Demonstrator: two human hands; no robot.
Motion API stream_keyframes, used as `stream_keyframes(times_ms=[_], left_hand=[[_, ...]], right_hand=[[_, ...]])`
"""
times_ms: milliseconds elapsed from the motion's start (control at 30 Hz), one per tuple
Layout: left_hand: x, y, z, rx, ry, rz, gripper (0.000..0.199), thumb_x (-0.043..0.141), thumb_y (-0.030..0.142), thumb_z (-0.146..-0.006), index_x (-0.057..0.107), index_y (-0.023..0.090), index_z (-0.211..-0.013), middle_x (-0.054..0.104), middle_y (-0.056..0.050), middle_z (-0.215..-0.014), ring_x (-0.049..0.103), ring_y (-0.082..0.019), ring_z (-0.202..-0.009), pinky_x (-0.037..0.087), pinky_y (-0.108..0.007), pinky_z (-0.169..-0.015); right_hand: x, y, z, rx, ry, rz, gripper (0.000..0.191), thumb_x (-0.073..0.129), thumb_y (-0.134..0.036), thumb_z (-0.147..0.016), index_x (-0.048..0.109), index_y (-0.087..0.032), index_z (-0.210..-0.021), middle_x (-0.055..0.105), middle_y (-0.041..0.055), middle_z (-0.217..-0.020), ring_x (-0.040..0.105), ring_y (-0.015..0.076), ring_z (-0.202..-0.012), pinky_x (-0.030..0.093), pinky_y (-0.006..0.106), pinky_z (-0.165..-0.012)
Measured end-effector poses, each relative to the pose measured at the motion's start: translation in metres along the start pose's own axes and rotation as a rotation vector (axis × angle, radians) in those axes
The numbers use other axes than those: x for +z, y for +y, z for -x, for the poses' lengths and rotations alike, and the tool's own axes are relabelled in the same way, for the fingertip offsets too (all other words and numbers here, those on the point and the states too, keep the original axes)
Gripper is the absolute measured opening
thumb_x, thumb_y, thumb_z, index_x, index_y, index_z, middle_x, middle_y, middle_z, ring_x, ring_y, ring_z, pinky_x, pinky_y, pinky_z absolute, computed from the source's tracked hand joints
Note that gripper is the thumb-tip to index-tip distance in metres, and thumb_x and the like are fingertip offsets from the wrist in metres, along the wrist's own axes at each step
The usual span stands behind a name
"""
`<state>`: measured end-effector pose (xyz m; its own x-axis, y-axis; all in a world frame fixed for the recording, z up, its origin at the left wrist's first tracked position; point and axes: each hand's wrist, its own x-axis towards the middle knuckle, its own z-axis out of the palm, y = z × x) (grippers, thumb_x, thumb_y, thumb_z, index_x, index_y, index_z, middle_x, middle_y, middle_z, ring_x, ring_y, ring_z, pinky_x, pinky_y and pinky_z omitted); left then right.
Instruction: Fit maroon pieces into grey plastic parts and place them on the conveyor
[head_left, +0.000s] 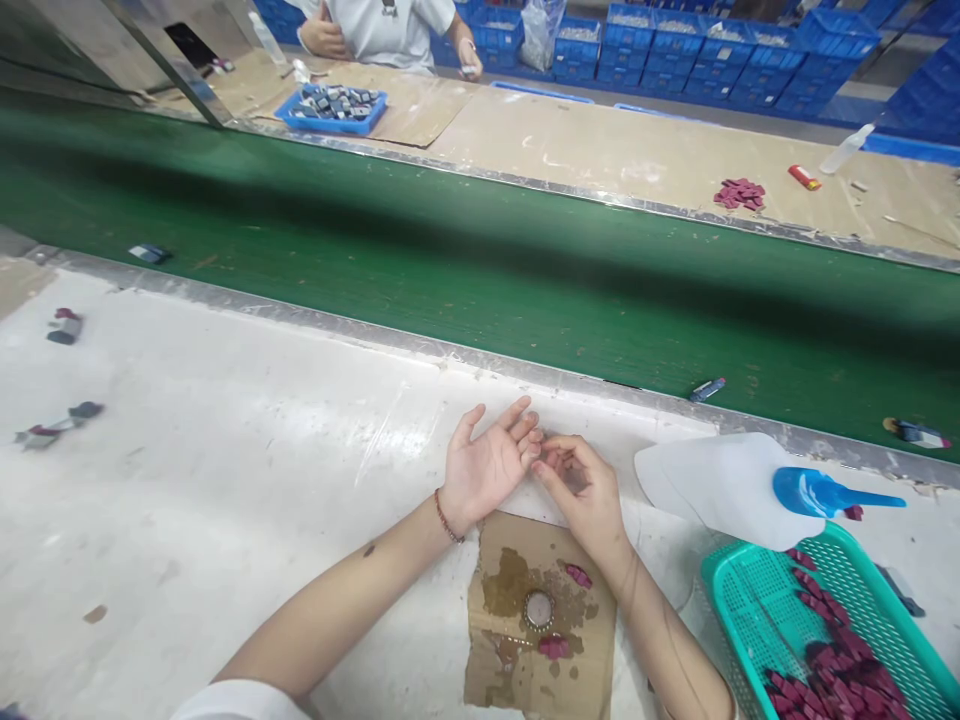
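My left hand (487, 465) is turned palm up with its fingers apart, and nothing lies on the palm. At its fingertips, my right hand (596, 495) has thumb and index finger drawn together in a pinch; whatever is between them is hidden or too small to name. Below both hands lies a stained piece of cardboard (491, 655) with wet brown patches. On it are a round, ridged metal cap-like piece (538, 609), a dark red small part (554, 647) and another red part (579, 576).
To the right, a white bottle with a blue nozzle (720, 485) lies beside a green basket (720, 590) of dark red parts. A green conveyor belt (450, 260) carries a few small dark pieces. Across it, a person (382, 35) sits near a blue tray (330, 125) of parts.
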<state>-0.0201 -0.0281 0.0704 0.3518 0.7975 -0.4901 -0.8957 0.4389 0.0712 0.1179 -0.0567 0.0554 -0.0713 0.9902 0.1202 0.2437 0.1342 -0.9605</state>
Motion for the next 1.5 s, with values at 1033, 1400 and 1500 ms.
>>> stream_keyframes(times_ms=[1033,1400,1500], left_hand=[[0.0008,-0.0008,0.0025,0.001,0.01,-0.036,0.053,0.022,0.036,-0.098,0.064,0.008,-0.083,0.041,0.0,-0.061,0.037,-0.009,-0.044,0.036,-0.02,-0.043],[-0.0016,0.0,0.0005,-0.021,0.029,-0.054,0.04,0.03,0.034,-0.094,0.063,0.012,-0.088,0.054,-0.005,-0.067,0.057,-0.017,-0.061,0.048,-0.026,-0.055],[-0.0026,-0.0003,0.0,-0.023,0.018,-0.054,0.042,0.029,0.035,-0.094,0.063,0.011,-0.088,0.056,-0.005,-0.068,0.061,-0.017,-0.062,0.05,-0.026,-0.058]], right_hand=[[0.0032,-0.0002,0.0049,-0.182,-0.001,0.171,0.008,0.059,-0.019,-0.088,0.063,-0.024,-0.083,0.066,0.001,-0.074,0.061,0.0172,-0.068,0.052,0.029,-0.065],[0.0008,0.0,-0.0004,0.046,-0.048,0.021,0.005,0.062,-0.023,-0.081,0.062,-0.022,-0.076,0.064,-0.001,-0.068,0.058,0.0152,-0.062,0.049,0.026,-0.061],[0.001,0.0004,-0.0011,0.072,-0.05,-0.02,0.005,0.062,-0.024,-0.08,0.062,-0.022,-0.075,0.063,-0.0013,-0.067,0.057,0.0149,-0.061,0.048,0.026,-0.061]])
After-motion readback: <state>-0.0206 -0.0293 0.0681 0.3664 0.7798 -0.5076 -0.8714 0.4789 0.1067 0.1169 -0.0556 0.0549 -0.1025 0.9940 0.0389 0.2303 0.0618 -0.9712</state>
